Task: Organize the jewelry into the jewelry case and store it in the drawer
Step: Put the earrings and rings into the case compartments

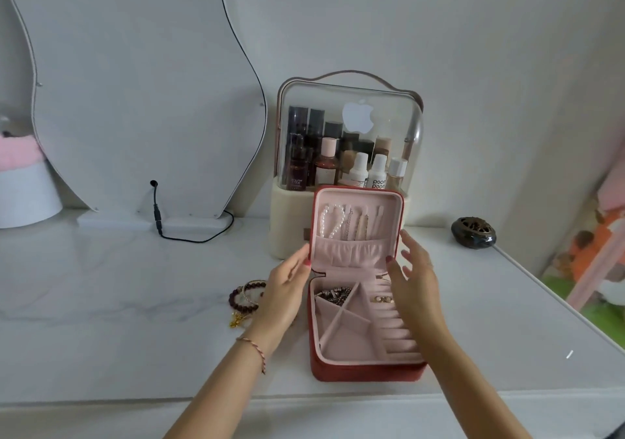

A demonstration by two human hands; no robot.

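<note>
Standing open: the red fabric jewelry case with pale pink lining (367, 369) sat at the table's middle, its lid (358, 229) raised at 12 o'clock and leaning near the cream cosmetics organiser with a clear dome (348, 134).
Lid contents: a white pearl strand (329, 220) and thin chains (358, 224) hung from hooks above a gathered pocket.
Tray contents: a dark beaded piece (333, 295) lay in the 11 o'clock compartment; gold rings (384, 299) sat in the ring rolls at 1 o'clock.
Left hand (287, 290): fingers straight and spread wide, tips touching the lid's 9 o'clock edge, gripping nothing.
Right hand (414, 273): fingers loose and spread wide, at the lid's 3 o'clock edge; contact could not be told.
Loose jewelry: dark red bead bracelets (241, 298) with a gold piece (238, 318) lay on the white marble-look tabletop (135, 286) at the case's 9 o'clock, partly behind the left hand.
Surroundings: a curved white mirror (135, 83) with a black cable (176, 232) stood at 10 o'clock; a dark round ornament (473, 232) at 2 o'clock.
</note>
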